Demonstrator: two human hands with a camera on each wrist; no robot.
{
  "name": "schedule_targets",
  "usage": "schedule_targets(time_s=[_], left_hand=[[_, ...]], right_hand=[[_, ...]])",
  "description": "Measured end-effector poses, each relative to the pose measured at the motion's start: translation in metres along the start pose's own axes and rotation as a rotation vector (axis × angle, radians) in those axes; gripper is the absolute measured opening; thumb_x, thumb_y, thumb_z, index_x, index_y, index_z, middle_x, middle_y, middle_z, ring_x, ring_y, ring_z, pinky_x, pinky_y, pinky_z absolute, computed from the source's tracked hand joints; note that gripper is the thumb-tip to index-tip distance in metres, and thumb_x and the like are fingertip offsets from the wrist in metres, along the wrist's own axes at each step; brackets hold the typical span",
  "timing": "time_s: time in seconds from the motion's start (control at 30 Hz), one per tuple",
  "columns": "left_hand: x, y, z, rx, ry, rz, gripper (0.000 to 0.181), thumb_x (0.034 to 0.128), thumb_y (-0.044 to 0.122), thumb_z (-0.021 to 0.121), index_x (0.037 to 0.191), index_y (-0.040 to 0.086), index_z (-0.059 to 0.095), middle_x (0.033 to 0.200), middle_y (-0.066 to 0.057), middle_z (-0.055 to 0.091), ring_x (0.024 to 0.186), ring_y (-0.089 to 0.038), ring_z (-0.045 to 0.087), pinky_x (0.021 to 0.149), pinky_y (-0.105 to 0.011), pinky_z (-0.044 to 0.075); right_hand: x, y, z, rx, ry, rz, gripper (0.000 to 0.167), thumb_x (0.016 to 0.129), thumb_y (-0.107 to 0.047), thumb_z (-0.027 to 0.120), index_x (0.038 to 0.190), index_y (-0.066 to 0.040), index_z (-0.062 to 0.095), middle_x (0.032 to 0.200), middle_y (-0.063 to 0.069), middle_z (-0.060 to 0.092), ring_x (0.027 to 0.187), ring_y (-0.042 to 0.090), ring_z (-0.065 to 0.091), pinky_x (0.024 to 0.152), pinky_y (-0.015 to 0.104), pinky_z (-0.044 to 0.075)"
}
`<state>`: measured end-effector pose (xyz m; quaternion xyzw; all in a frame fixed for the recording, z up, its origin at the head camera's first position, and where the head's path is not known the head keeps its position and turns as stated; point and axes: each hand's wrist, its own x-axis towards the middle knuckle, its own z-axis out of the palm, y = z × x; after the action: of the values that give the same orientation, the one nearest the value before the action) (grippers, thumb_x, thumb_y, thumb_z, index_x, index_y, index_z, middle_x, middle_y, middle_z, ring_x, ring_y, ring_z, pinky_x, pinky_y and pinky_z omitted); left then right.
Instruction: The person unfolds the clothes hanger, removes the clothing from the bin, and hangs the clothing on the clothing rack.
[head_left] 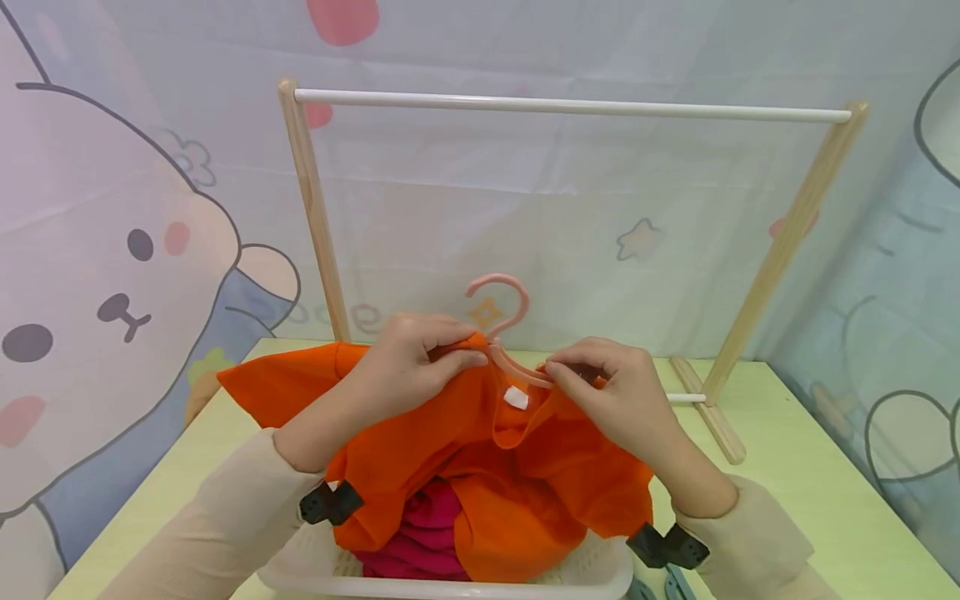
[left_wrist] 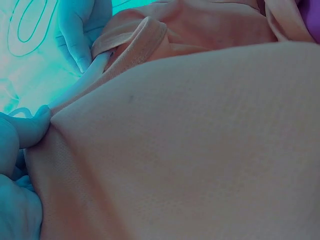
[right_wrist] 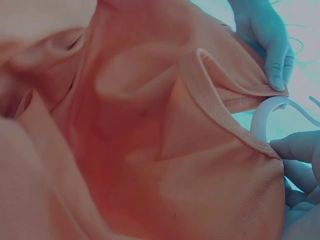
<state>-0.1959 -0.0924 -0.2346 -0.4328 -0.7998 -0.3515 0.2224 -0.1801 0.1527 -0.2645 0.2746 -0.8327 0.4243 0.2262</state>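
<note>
An orange T-shirt point(head_left: 465, 433) hangs between both hands, its collar and white label facing up. My left hand point(head_left: 408, 367) pinches the neckline on the left, thumb on top, beside the neck of a pink hanger point(head_left: 517, 304). On the right side of the collar, my right hand point(head_left: 618, 400) pinches the fabric close to the hanger's arm. The hanger's hook stands up above the collar; its right arm shows inside the neck opening, and the rest is hidden by the shirt. In the right wrist view, the collar point(right_wrist: 215, 107) is stretched between the two hands.
Below the shirt a white basket point(head_left: 450, 590) holds folded magenta cloth point(head_left: 423, 533). A wooden rack with a white rod point(head_left: 570, 106) stands behind. Grey-blue hangers point(head_left: 678, 583) lie partly visible by the basket's right side on the pale table point(head_left: 780, 467).
</note>
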Motion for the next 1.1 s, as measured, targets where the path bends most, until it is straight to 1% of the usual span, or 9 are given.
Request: schedule_targets(time_s=[0.1, 0.17, 0.27, 0.33, 0.53, 0.67, 0.83, 1.0, 1.1], left_hand=[[-0.001, 0.0, -0.001, -0.017, 0.01, -0.002, 0.012, 0.0828, 0.003, 0.074, 0.095, 0.003, 0.075, 0.077, -0.003, 0.065, 0.058, -0.008, 0.045, 0.052, -0.021, 0.043], [-0.002, -0.001, -0.002, -0.023, 0.019, -0.011, 0.014, 0.0826, 0.003, 0.074, 0.096, 0.003, 0.075, 0.079, -0.003, 0.066, 0.059, -0.009, 0.047, 0.053, -0.021, 0.044], [-0.004, -0.001, -0.003, -0.021, 0.023, -0.031, 0.016, 0.0823, 0.003, 0.074, 0.098, 0.004, 0.075, 0.08, -0.003, 0.067, 0.06, -0.009, 0.048, 0.053, -0.021, 0.045], [-0.004, -0.002, -0.004, -0.018, 0.019, -0.043, 0.016, 0.0825, 0.004, 0.074, 0.099, 0.004, 0.075, 0.08, -0.003, 0.067, 0.06, -0.009, 0.048, 0.053, -0.021, 0.045], [-0.006, -0.001, -0.004, -0.028, 0.014, -0.056, 0.016, 0.0826, 0.004, 0.074, 0.098, 0.004, 0.075, 0.08, -0.003, 0.067, 0.06, -0.009, 0.048, 0.053, -0.021, 0.044], [-0.007, -0.002, -0.003, -0.042, 0.017, -0.052, 0.015, 0.0827, 0.003, 0.073, 0.097, 0.004, 0.075, 0.078, -0.003, 0.066, 0.057, -0.008, 0.045, 0.051, -0.021, 0.042], [-0.008, -0.003, -0.002, -0.04, 0.013, -0.054, 0.014, 0.083, 0.003, 0.073, 0.097, 0.003, 0.075, 0.078, -0.003, 0.067, 0.056, -0.007, 0.044, 0.05, -0.021, 0.041], [-0.008, -0.004, -0.002, -0.041, 0.012, -0.065, 0.016, 0.0831, 0.003, 0.073, 0.099, 0.003, 0.075, 0.084, -0.004, 0.07, 0.06, -0.008, 0.05, 0.053, -0.021, 0.046], [-0.008, -0.004, -0.002, -0.046, 0.01, -0.076, 0.017, 0.083, 0.003, 0.073, 0.1, 0.003, 0.075, 0.086, -0.004, 0.07, 0.063, -0.008, 0.053, 0.056, -0.021, 0.047]], right_hand=[[0.001, 0.0, 0.001, -0.029, 0.003, -0.059, 0.007, 0.086, -0.007, 0.072, 0.09, -0.01, 0.077, 0.082, -0.004, 0.069, 0.067, 0.01, 0.052, 0.056, 0.023, 0.045], [0.001, 0.001, 0.002, -0.046, 0.003, -0.095, 0.007, 0.084, -0.007, 0.074, 0.089, -0.011, 0.077, 0.083, -0.005, 0.068, 0.07, 0.009, 0.052, 0.056, 0.022, 0.047], [0.0, 0.002, 0.002, -0.043, -0.013, -0.123, 0.009, 0.082, -0.006, 0.075, 0.09, -0.01, 0.076, 0.084, -0.005, 0.068, 0.075, 0.008, 0.054, 0.059, 0.022, 0.051], [0.0, 0.003, 0.002, -0.033, -0.031, -0.132, 0.011, 0.082, -0.006, 0.076, 0.091, -0.01, 0.076, 0.084, -0.005, 0.067, 0.074, 0.008, 0.054, 0.059, 0.022, 0.051], [-0.002, 0.006, 0.0, -0.037, -0.079, -0.116, 0.014, 0.081, -0.008, 0.077, 0.095, -0.01, 0.075, 0.086, -0.006, 0.067, 0.068, 0.008, 0.052, 0.056, 0.022, 0.048], [-0.002, 0.008, 0.0, -0.041, -0.115, -0.093, 0.016, 0.081, -0.008, 0.077, 0.097, -0.009, 0.075, 0.088, -0.004, 0.067, 0.07, 0.008, 0.054, 0.057, 0.022, 0.049], [-0.002, 0.01, -0.001, -0.038, -0.169, -0.103, 0.019, 0.081, -0.011, 0.077, 0.099, -0.008, 0.075, 0.088, -0.004, 0.068, 0.072, 0.008, 0.056, 0.06, 0.022, 0.052], [-0.003, 0.012, -0.002, -0.067, -0.214, -0.116, 0.022, 0.081, -0.014, 0.077, 0.102, -0.009, 0.074, 0.089, -0.004, 0.07, 0.073, 0.006, 0.058, 0.064, 0.023, 0.053], [-0.003, 0.013, -0.001, -0.088, -0.208, -0.133, 0.02, 0.08, -0.015, 0.077, 0.099, -0.009, 0.075, 0.086, -0.004, 0.07, 0.07, 0.005, 0.058, 0.063, 0.023, 0.052]])
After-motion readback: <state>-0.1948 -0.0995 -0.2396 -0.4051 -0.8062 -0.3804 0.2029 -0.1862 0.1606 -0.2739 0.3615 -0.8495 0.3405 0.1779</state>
